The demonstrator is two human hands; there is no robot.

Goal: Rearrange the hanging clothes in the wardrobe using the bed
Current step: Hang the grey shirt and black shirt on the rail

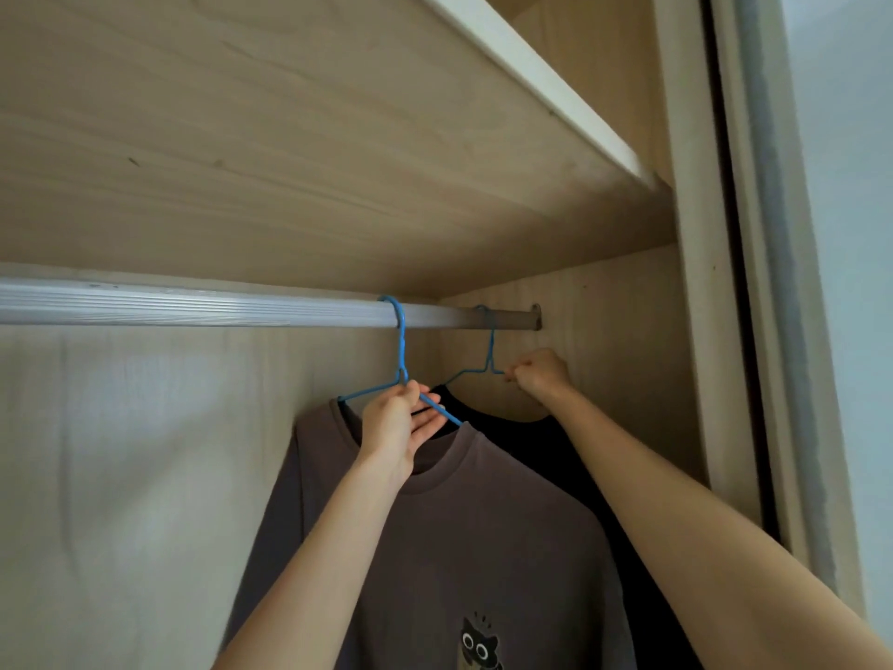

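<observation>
Two hangers [401,353] hug the rail's [193,307] end, left hand [396,427] and right hand [541,374] gripping them.

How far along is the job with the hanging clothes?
Done: nothing visible; both hangers hook over the rail. In hand: left hand grips the hanger of the brown shirt, right hand grips the hanger of the black shirt. Left: taking them off, rearranging.

Pale wall [850,224] — far right

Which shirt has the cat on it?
The brown shirt, on the front hanger in the left hand. The black shirt, on the back hanger in the right hand, shows no picture.
</observation>
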